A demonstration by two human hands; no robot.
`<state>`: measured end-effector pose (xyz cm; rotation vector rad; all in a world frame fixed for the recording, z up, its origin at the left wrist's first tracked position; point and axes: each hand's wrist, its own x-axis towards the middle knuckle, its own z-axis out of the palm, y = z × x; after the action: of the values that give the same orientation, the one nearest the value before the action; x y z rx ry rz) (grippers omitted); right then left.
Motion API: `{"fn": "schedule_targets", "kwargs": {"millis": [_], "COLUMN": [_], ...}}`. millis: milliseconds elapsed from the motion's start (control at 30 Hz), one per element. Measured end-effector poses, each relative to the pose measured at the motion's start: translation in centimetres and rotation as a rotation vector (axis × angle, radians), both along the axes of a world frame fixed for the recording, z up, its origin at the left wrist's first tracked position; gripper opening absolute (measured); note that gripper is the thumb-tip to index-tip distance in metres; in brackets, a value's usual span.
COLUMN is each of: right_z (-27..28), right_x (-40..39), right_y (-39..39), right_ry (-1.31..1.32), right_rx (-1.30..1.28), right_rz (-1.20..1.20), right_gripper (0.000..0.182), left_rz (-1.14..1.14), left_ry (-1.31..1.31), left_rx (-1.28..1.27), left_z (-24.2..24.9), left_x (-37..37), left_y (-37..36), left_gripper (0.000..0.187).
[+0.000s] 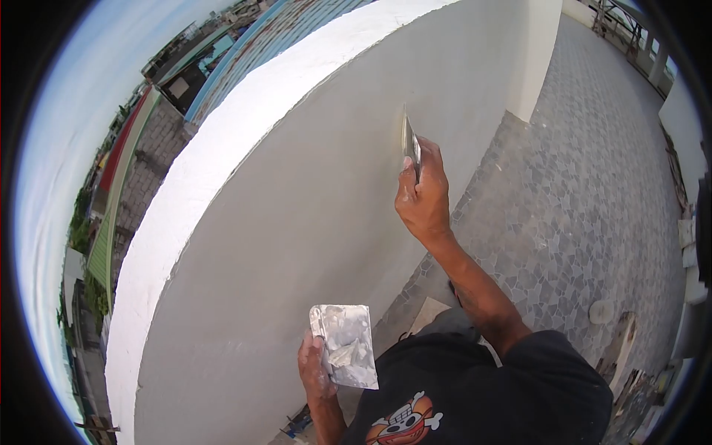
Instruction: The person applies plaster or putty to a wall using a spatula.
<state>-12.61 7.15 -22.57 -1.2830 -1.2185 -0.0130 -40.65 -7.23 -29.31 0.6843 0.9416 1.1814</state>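
My right hand (pixel 424 194) is closed round a thin metal putty knife (pixel 410 139), its blade edge-on against the grey wall (pixel 297 170). Lower down, my left hand (pixel 315 368) grips the left side of a flat, pale plate (pixel 347 347). The plate is smeared with whitish paste, and a small lump of it sits near the middle. The fingers of my left hand are partly hidden behind the plate. White residue marks both hands.
A white ledge (pixel 159 215) tops the curved wall, with rooftops (pixel 237 52) beyond it. To the right lies a stone-patterned floor (pixel 564 200). Wood pieces (pixel 619 348) lie at the lower right, near a round pale object (pixel 601 311).
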Motion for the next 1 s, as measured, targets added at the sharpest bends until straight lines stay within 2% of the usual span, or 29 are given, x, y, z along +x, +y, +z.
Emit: {"fn": "schedule_targets", "kwargs": {"millis": [167, 300, 400, 533, 633, 767, 867, 1000], "right_z": [1.2, 0.9, 0.8, 0.7, 1.5, 2.7, 2.7, 3.0], "right_x": [-3.2, -3.8, -2.4, 0.1, 0.2, -1.9, -3.4, -2.4], "right_y": [-1.4, -3.0, -3.7, -1.9, -0.2, -0.3, -1.3, -3.3], "right_ry": [-0.322, -0.533, -0.547, -0.323, -0.266, -0.431, -0.519, -0.619], "right_rx": [0.216, 0.325, 0.381, 0.236, 0.191, 0.261, 0.351, 0.366], "right_rz": [0.008, 0.208, 0.353, 0.064, 0.056, -0.025, 0.073, 0.36], "right_gripper": [0.065, 0.061, 0.061, 0.061, 0.06, 0.06, 0.062, 0.064], "left_rz": [-0.021, 0.01, -0.04, -0.005, 0.011, 0.034, 0.052, 0.013], "left_ry": [-0.012, 0.043, -0.029, -0.039, -0.006, 0.041, 0.035, 0.025], "left_rx": [0.032, -0.002, 0.051, 0.038, 0.027, 0.024, 0.005, 0.008], "left_z": [0.5, 1.1, 0.9, 0.8, -0.5, -0.6, -0.4, -0.1], "left_x": [0.4, 0.9, 0.5, 0.7, 0.1, 0.4, 0.6, 0.5], "left_y": [0.1, 0.1, 0.2, 0.0, 0.0, -0.1, -0.1, 0.2], "left_gripper": [0.041, 0.047, 0.041, 0.037, 0.038, 0.042, 0.043, 0.042]}}
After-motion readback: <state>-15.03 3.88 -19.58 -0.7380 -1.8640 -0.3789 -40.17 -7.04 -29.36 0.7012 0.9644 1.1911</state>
